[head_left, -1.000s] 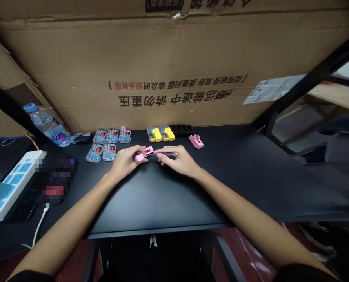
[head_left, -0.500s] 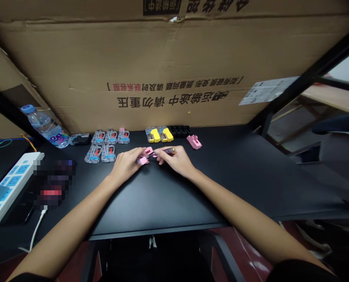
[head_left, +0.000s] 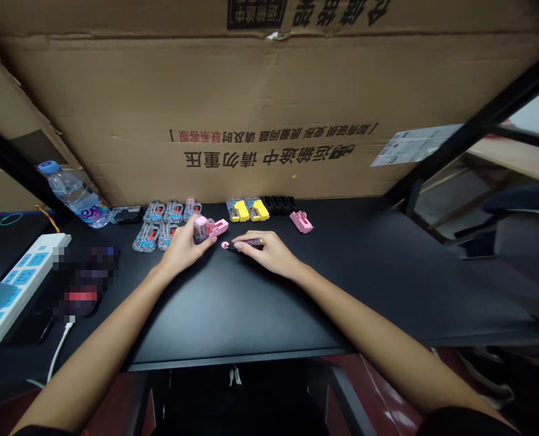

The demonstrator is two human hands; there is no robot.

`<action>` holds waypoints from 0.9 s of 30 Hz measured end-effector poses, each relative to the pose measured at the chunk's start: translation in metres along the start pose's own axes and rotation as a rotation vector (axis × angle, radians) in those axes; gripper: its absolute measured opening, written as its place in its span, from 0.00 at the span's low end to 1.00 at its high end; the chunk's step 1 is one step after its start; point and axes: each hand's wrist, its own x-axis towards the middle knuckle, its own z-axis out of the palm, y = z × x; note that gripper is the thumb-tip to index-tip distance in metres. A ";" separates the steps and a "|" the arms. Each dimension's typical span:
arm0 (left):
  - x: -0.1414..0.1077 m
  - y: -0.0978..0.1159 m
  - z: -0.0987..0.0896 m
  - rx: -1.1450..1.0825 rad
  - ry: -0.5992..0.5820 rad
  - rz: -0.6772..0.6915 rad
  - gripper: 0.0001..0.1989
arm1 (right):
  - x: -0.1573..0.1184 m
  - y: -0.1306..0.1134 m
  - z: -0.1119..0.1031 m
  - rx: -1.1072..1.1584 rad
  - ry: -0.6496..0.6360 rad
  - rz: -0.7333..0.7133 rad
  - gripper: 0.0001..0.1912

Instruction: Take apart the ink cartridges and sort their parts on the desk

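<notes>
My left hand (head_left: 181, 247) is closed on a clear and pink plastic piece (head_left: 210, 227), holding it above the black table. My right hand (head_left: 267, 249) grips a dark pen-like tool (head_left: 252, 242) between thumb and fingers. At the tool's tip is a small pink round part (head_left: 225, 245); whether it rests on the table or hangs from the tip I cannot tell. Beyond my right hand lies another pink piece (head_left: 301, 221). Two yellow and clear pieces (head_left: 250, 210) stand behind my hands, beside a row of black parts (head_left: 278, 204).
Several clear pieces with red and blue parts (head_left: 154, 212) lie behind my left hand. Further left are a water bottle (head_left: 79, 197), a black item (head_left: 126, 214), a white power strip (head_left: 17, 287) and a cable (head_left: 59, 351). Cardboard (head_left: 269, 91) stands along the table's back.
My hands have moved apart. The clear and pink piece has shifted left with my left hand, while the tool's tip and the small round part now show separately from it.
</notes>
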 end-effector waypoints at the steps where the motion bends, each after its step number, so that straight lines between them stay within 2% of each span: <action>1: 0.001 -0.002 0.002 -0.029 0.013 -0.018 0.21 | 0.000 0.003 -0.002 -0.017 0.014 0.017 0.15; 5: 0.002 -0.003 0.007 -0.246 0.050 -0.086 0.27 | 0.000 0.012 -0.013 -0.077 0.103 0.059 0.20; 8: 0.003 0.002 0.008 -0.435 0.047 -0.177 0.32 | 0.001 0.016 -0.020 -0.107 0.215 0.074 0.20; 11: 0.004 0.008 0.008 -0.530 0.040 -0.238 0.35 | 0.002 0.015 -0.022 -0.082 0.331 0.088 0.22; 13: 0.003 0.010 0.007 -0.561 0.007 -0.246 0.34 | 0.002 0.011 -0.023 -0.043 0.353 0.047 0.25; 17: 0.001 0.013 0.007 -0.619 -0.121 -0.214 0.29 | 0.003 0.002 -0.022 0.016 0.277 -0.013 0.27; 22: -0.003 0.022 0.005 -0.629 -0.261 -0.142 0.26 | 0.001 -0.004 -0.018 -0.049 0.192 -0.107 0.17; 27: -0.006 0.031 0.004 -0.616 -0.265 -0.106 0.27 | -0.002 -0.007 -0.010 -0.025 0.030 -0.147 0.11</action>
